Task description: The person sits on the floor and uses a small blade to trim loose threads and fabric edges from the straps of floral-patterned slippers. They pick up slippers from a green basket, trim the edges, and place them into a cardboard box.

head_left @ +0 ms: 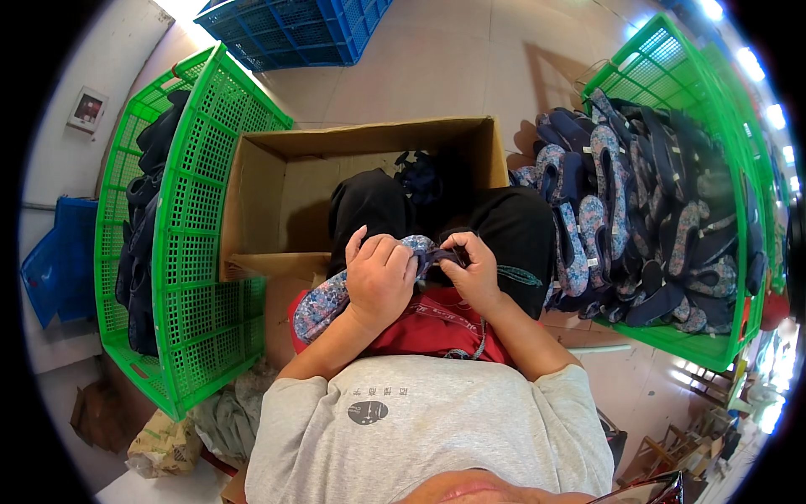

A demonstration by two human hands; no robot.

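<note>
A blue-and-pink floral cloth shoe (319, 308) lies slantwise over my lap. My left hand (378, 273) is closed around its middle. Thumb and fingers of my right hand (472, 270) pinch a dark strip or edge (435, 255) at the shoe's far right end; I cannot make out which it is. Beneath both hands a red cloth (420, 329) covers my lap, with a thin teal cord (481, 340) trailing over it. Past my knees stands an open cardboard box (262, 181) with a few dark blue pieces (418, 178) inside.
On the right, a green crate (651, 63) is heaped with floral and dark blue shoes (613, 189), some spilling over its near side. At my left, another green crate (189, 277) holds dark blue items (144, 244). A blue crate (294, 34) sits at the far side. Bags (165, 443) lie lower left.
</note>
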